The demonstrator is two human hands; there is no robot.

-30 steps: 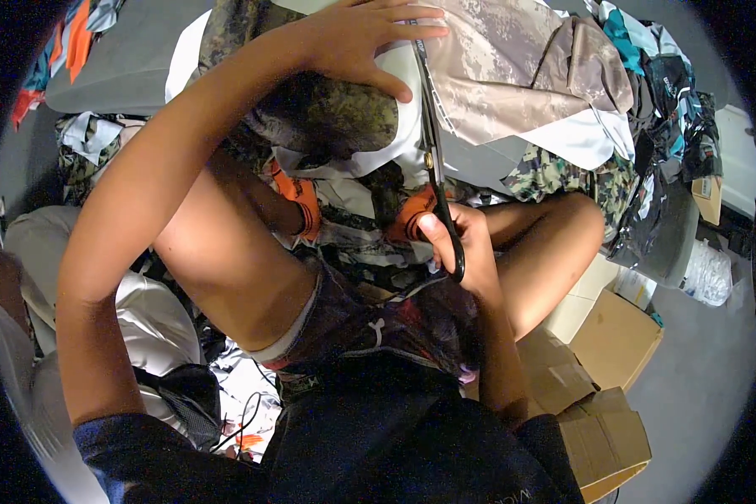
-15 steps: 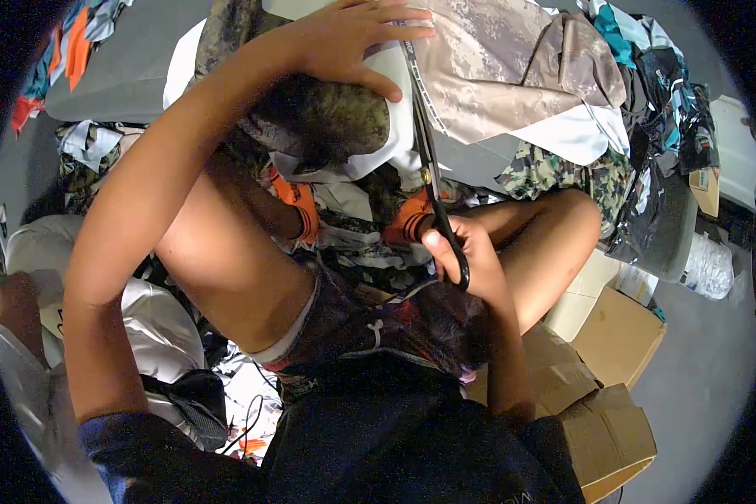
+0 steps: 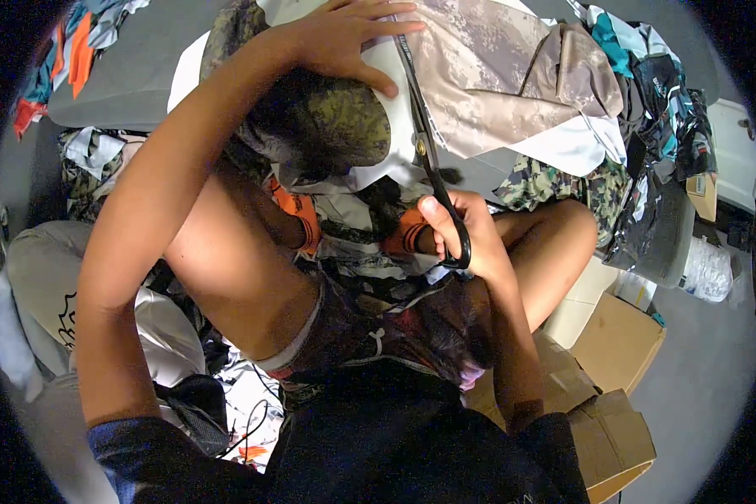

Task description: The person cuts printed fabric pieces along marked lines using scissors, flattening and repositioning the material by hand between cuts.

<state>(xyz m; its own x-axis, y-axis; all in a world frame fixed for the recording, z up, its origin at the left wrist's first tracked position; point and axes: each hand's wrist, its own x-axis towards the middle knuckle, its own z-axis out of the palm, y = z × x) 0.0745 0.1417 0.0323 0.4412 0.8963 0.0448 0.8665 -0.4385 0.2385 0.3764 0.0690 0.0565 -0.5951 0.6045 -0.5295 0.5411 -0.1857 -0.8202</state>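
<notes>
My left hand (image 3: pixel 340 38) lies flat with its fingers spread at the far edge, on the white and dark green camouflage cloth (image 3: pixel 353 126). In my right hand (image 3: pixel 475 227) is a long pair of black scissors (image 3: pixel 433 172), its thumb and fingers closed round the handles. The blades point away from me along the line between the dark cloth and a tan camouflage cloth (image 3: pixel 487 80) with a white underside. The blade tips lie close to my left fingers. Whether the blades are apart is hard to make out.
My crossed legs, with orange socks (image 3: pixel 298 210), flank a heap of cloth scraps. Cardboard boxes (image 3: pixel 622 344) stand at the right. Dark plastic and cloth pieces (image 3: pixel 659 92) hang at the far right. A grey-white bundle (image 3: pixel 168 336) is on the left, with another person's leg beside it earlier.
My right hand and the scissors have moved forward, away from me, along the cloth's edge. My left hand has shifted only slightly and stays flat.
</notes>
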